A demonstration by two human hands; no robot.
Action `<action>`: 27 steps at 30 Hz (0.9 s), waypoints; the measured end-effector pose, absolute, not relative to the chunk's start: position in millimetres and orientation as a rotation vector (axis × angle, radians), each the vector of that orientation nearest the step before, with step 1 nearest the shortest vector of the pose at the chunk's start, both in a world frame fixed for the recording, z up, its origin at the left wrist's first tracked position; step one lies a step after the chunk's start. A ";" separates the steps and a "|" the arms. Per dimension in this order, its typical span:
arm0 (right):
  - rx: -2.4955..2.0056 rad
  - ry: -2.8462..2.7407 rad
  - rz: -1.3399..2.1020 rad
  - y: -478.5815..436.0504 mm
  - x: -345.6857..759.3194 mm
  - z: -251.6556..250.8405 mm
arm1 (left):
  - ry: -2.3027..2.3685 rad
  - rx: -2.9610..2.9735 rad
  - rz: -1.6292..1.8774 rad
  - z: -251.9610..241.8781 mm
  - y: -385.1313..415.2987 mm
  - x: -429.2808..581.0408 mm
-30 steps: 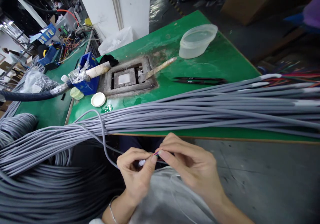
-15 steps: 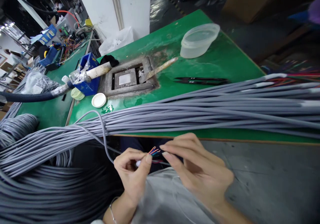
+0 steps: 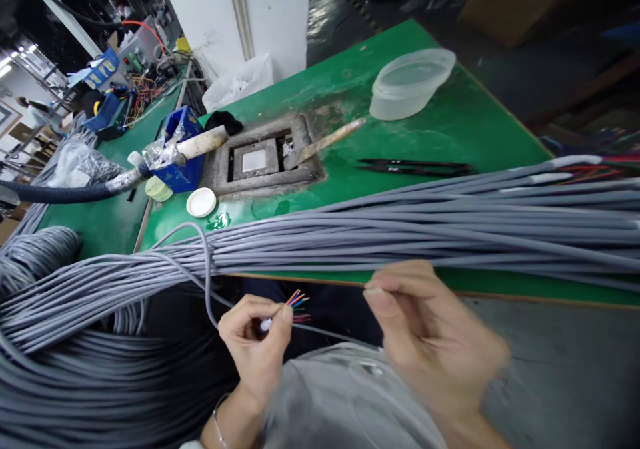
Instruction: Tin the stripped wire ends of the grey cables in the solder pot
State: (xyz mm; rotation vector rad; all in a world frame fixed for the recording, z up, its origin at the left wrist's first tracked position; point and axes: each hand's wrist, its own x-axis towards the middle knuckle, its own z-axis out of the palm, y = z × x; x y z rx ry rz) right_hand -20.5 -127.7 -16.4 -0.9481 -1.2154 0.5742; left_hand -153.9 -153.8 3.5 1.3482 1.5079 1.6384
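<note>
Your right hand (image 3: 440,335) had moved farther from the multicolored wires (image 3: 298,300), thumb and fingertips pressed together. Across the green worktable (image 3: 480,125) stretched gray cables (image 3: 325,235); nearer you, your left hand (image 3: 256,345) pinched the wires, ends fanned.

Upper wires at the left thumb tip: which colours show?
Upper wires show orange, blue and green, in the head view.

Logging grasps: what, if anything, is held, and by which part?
The left hand pinches thin orange, blue and green insulated wires just behind their fanned tips. Whether the blurred right hand holds anything cannot be told.
</note>
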 end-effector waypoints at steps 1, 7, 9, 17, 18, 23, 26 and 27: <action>-0.945 -1.237 0.551 -125.7 -18.0 -15.5 | 1.507 1.361 1.630 5.6 -151.7 -155.5; -0.858 -1.498 0.548 -115.9 -20.8 -11.0 | 1.482 1.358 1.616 15.9 -136.2 -166.6; -0.798 -1.569 0.586 -114.3 -28.3 -11.1 | 1.437 1.310 1.602 17.3 -131.5 -169.6; -0.745 -1.521 0.577 -114.1 -54.4 -16.7 | 1.412 1.021 1.585 11.0 -123.0 -170.5; -0.750 -1.523 0.579 -113.8 -56.4 -16.2 | 1.423 0.981 1.580 10.4 -122.0 -169.7; -0.711 -1.551 0.592 -110.7 -60.1 -7.5 | 1.492 1.005 1.592 17.4 -115.3 -172.0; -0.689 -1.578 0.555 -108.6 -47.5 -8.2 | 1.631 1.211 1.603 31.2 -105.2 -187.0; -0.703 -1.578 0.533 -106.6 -39.3 -12.3 | 1.714 1.296 1.591 37.0 -99.4 -194.9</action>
